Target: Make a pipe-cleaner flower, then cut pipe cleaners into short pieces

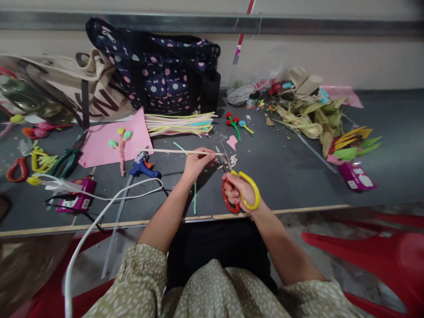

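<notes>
My left hand point(198, 164) pinches a long pale pipe cleaner point(165, 151), which runs level to the left and pokes out past my fingertips to the right. That short end lies at the parted blades of the scissors point(252, 194). My right hand point(236, 191) grips these scissors by their handles, one loop yellow and the other red. Small pale clippings point(232, 160) lie on the table just beyond the blades. A green strip point(195, 198) rests on the table under my left wrist.
A blue glue gun point(144, 168) with a white cord lies left of my arm. Behind it are a pink sheet point(96, 148) and a bundle of pipe cleaners point(180, 124). Red pompom stems point(234, 126), dried husks point(318, 123) and a purple box point(357, 176) sit to the right.
</notes>
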Action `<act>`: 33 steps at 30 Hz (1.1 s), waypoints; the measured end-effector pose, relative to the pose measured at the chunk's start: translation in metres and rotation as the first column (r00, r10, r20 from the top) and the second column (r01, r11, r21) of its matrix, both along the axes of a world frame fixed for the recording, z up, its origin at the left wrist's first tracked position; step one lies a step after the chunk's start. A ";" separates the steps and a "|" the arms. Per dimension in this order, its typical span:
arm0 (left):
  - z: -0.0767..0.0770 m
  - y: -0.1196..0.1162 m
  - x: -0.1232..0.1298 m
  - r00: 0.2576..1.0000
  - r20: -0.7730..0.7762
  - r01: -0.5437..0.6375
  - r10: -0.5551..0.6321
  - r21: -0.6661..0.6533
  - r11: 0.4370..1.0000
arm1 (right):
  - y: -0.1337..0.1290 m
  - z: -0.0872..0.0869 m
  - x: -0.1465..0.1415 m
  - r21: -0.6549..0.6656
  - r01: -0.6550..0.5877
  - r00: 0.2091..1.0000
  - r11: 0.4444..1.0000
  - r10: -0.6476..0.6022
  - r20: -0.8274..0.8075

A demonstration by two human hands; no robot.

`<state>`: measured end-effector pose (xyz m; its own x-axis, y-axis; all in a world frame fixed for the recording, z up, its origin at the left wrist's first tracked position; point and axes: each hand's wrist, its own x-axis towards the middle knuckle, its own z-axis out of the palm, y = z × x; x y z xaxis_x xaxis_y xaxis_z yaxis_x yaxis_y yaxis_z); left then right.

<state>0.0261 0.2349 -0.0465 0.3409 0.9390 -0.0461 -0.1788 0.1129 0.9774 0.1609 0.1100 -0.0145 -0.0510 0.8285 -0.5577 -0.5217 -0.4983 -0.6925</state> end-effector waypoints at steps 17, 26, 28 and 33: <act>-0.004 0.001 0.001 0.999 -0.027 -0.030 0.030 0.009 1.000 | 0.003 -0.007 0.006 -0.005 -0.028 0.999 1.000 0.028 -0.045; -0.007 0.001 0.003 0.998 -0.036 -0.042 0.042 -0.001 0.999 | 0.005 -0.013 0.011 -0.029 -0.077 0.988 0.997 0.072 -0.134; -0.007 0.001 0.003 0.999 -0.037 -0.036 0.036 -0.006 0.999 | 0.005 -0.013 0.011 -0.027 -0.075 0.989 0.997 0.071 -0.133; -0.009 0.000 0.004 0.998 -0.053 -0.029 0.028 -0.002 1.000 | 0.005 -0.015 0.011 -0.042 -0.076 0.988 0.996 0.069 -0.138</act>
